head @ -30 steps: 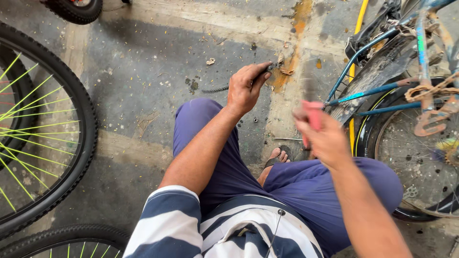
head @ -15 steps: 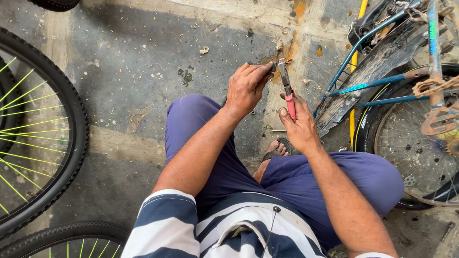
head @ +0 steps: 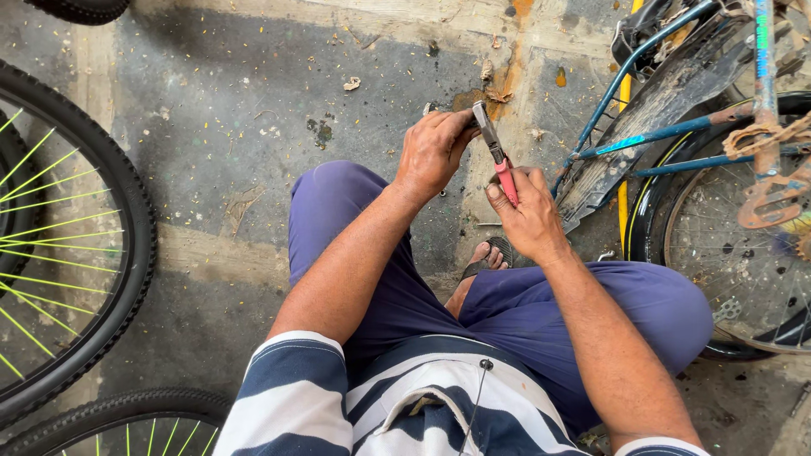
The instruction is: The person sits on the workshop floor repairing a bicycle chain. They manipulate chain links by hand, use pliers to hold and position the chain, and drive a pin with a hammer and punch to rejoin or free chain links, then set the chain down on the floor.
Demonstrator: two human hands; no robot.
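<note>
Item: red-handled pliers (head: 498, 160), gripped in closed right hand (head: 528, 215), nose meeting left hand (head: 432, 152), whose curled fingers pinch something hidden, above the concrete floor (head: 236, 110). Risk, judged: a slipping nose could nip the left fingers or drop the piece among debris.

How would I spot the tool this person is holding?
Start at the blue bicycle frame on the right, then move left to the two hands above the squatting person's knees. The right hand grips the pliers: grey metal jaws pointing up toward the left hand, and the only red handles around.
</note>
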